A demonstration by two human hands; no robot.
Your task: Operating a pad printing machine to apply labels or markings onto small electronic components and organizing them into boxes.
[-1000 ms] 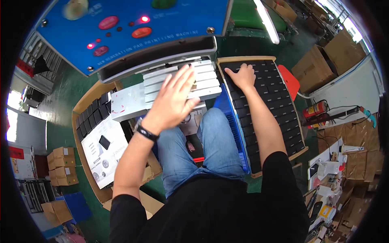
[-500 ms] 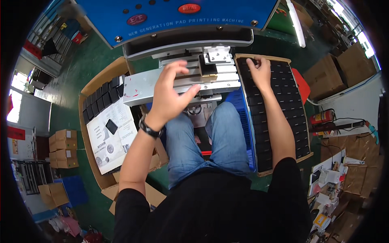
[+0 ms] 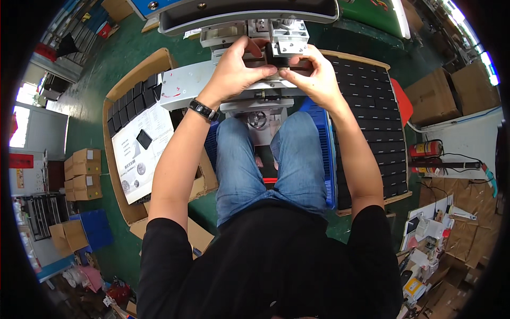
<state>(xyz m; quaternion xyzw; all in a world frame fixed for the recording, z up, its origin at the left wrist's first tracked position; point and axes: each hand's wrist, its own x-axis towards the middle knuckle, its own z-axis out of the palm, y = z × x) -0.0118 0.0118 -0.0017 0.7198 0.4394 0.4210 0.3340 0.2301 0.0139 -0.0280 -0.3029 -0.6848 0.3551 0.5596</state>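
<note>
You have the machine [image 3: 255,20] across the top of the frame, with its pale metal arm [image 3: 183,82] reaching to the left below it. In the right of the frame stands a shallow cardboard tray [image 3: 356,56] lined with rows of black boxes [image 3: 369,114]. In the left of the frame, an open carton [image 3: 139,73] holds more black boxes and a white printed sheet [image 3: 154,159]; 1 small dark item [image 3: 144,139] lies on that sheet.

Both your hands meet at the upper centre, around 1 black piece [image 3: 276,57] just below the silver head block [image 3: 290,40]. You appear to be at the step of setting or adjusting this piece by hand. The next move seems to call for steady, light pressure and a straight seat, with your fingers kept clear of the block above.

Your left hand [image 3: 231,78] comes in from the left, its thumb stretched toward the piece and its other fingers curled, with a gap between. Your right hand [image 3: 319,80] is bent in more closely, thumb and forefinger near together at the piece's lower right. The contact is partly hidden, so I cannot tell whether either hand grips it firmly.
</note>
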